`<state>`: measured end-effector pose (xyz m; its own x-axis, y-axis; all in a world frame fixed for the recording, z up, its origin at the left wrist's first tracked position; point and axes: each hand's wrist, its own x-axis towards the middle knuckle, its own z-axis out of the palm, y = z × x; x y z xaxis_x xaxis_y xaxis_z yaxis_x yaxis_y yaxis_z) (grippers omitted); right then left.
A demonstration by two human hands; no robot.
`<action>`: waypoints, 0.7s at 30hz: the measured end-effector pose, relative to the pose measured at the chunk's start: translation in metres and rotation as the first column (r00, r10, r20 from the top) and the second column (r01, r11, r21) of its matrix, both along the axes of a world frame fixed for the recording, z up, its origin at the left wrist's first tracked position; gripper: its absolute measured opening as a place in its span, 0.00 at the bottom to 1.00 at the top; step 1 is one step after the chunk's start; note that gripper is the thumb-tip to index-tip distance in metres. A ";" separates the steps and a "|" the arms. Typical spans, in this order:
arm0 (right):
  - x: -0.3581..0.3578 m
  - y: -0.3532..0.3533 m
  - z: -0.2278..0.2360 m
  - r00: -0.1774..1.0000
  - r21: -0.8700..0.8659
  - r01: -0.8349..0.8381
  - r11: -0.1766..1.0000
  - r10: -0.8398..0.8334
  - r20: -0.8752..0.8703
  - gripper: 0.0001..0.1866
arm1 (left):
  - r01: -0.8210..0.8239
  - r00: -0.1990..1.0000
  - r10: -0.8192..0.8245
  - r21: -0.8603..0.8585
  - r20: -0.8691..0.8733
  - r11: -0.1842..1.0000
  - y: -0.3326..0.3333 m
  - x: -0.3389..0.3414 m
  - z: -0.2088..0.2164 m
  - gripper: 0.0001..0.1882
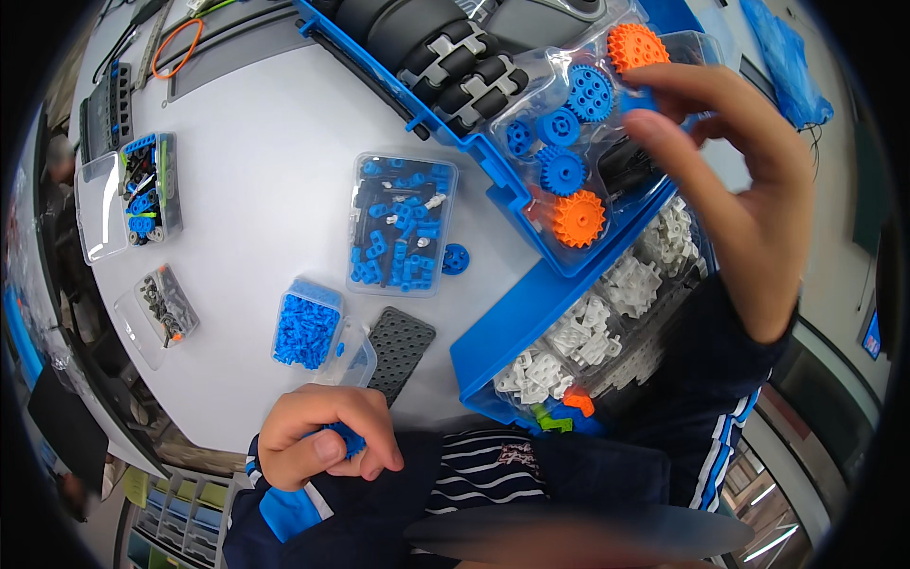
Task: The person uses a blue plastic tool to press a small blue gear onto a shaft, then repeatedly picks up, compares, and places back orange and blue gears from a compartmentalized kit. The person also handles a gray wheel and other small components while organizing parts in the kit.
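Near my body at the table's front edge, my left hand [327, 431] is closed, its fingers curled round a small blue gear [347, 438] that is partly covered. Raised at the upper right, my right hand [749, 171] pinches a small blue part [637, 100] between thumb and fingers; its exact kind is hidden. Below that hand lies a clear tray with an orange gear [637, 47], a large blue gear [590, 93], a smaller blue gear [562, 171] and an orange sprocket [578, 219].
The blue toolbox [517, 204] also holds black-and-grey omni wheels [483, 90]; white connectors [588, 327] fill its lower compartment. On the white table stand a clear box of blue parts [403, 223], a tub of blue pins [307, 327], a grey perforated plate [400, 351] and two small open boxes at left.
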<state>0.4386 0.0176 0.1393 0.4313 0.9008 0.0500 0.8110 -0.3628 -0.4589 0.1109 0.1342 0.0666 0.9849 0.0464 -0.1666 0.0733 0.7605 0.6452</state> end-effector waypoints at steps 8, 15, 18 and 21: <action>0.000 0.003 -0.045 0.979 0.109 -0.150 0.983 0.132 0.156 0.17 | 0.000 1.000 -0.001 0.033 0.028 0.999 -0.002 0.002 -0.001 0.25; -0.002 -0.001 -0.041 0.974 0.064 -0.156 0.986 0.143 0.175 0.19 | 0.002 0.999 -0.003 0.024 0.032 1.000 -0.003 0.001 -0.002 0.25; 0.000 -0.006 -0.039 0.968 0.082 -0.173 0.982 0.154 0.199 0.18 | 0.002 0.999 -0.003 0.025 0.046 1.000 -0.003 0.002 -0.001 0.26; -0.003 -0.011 -0.025 0.985 0.091 -0.107 0.990 0.094 0.142 0.17 | -0.060 0.998 0.056 -0.137 -0.038 0.989 -0.006 0.003 0.005 0.28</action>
<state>0.4361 0.0067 0.1139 0.3217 0.9270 0.1926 0.8987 -0.2350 -0.3702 0.1142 0.1280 0.0711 0.9749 0.0776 -0.2088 0.0466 0.8456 0.5317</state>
